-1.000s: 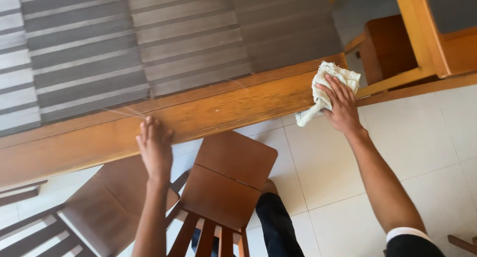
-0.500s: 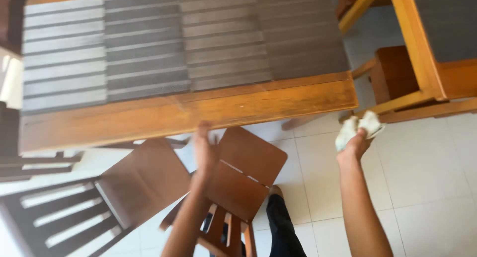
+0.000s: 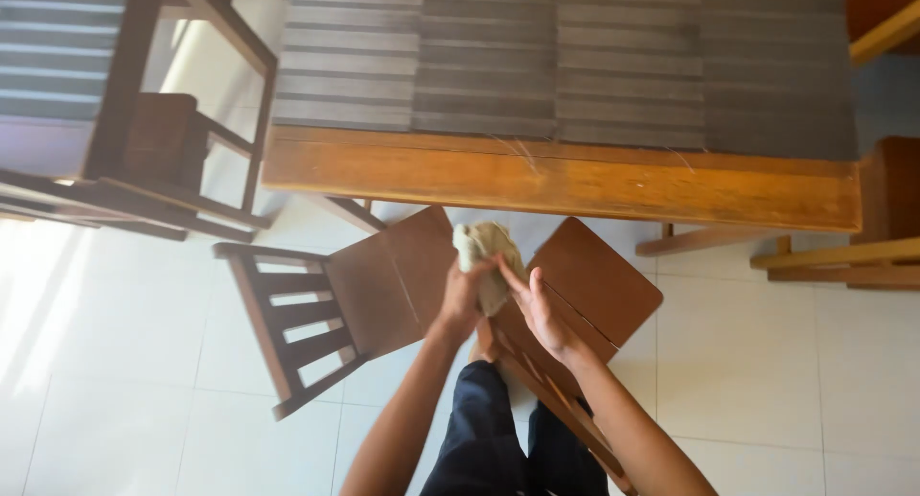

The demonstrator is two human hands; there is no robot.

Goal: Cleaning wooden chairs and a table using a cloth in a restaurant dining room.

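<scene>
A crumpled pale cloth [image 3: 487,253] is held between both hands in front of me, above two wooden chairs. My left hand [image 3: 462,295] grips its lower left side with closed fingers. My right hand [image 3: 535,306] touches the cloth's right edge with fingers spread. The wooden table [image 3: 565,182] with grey striped mats [image 3: 537,55] lies beyond the hands.
One brown chair [image 3: 326,299] stands under the table's near edge at the left, another [image 3: 589,285] at the right below my right hand. More chairs stand at the far left [image 3: 144,161] and right edge [image 3: 862,256]. White floor tiles [image 3: 767,362] surround them.
The right hand brought the cloth from the right of the table's corner to the middle, where the left hand took hold of it. The view shifted left along the table.
</scene>
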